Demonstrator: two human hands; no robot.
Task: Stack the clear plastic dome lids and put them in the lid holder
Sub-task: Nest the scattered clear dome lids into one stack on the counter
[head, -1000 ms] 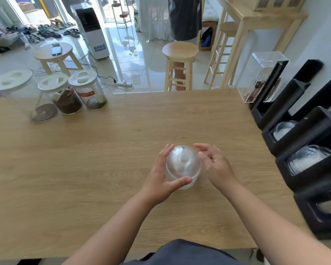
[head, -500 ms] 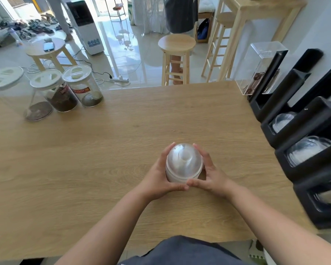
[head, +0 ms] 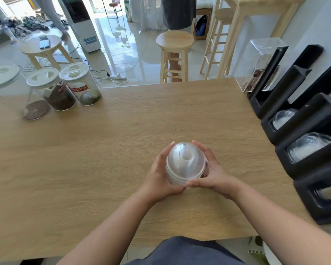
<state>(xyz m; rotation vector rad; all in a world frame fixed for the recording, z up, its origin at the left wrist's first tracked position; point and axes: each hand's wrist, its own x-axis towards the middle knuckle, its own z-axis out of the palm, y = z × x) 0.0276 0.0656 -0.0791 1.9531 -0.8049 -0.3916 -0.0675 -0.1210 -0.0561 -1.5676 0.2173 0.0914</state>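
Clear dome lid stack (head: 185,163), upright

Bare forearms (head: 111,224), no sleeves; dark blue-grey garment (head: 183,251) below.

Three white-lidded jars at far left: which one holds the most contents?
The middle jar, filled with dark brown grounds. The leftmost jar holds a thin layer; the rightmost jar holds a little greenish powder.

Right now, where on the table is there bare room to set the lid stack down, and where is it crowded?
Bare wood runs across the table between the three jars at far left and the black lid holder along the right edge, and left of the left hand. Crowded: the right edge, and the centre, where both hands, right hand included, clasp the lid stack.
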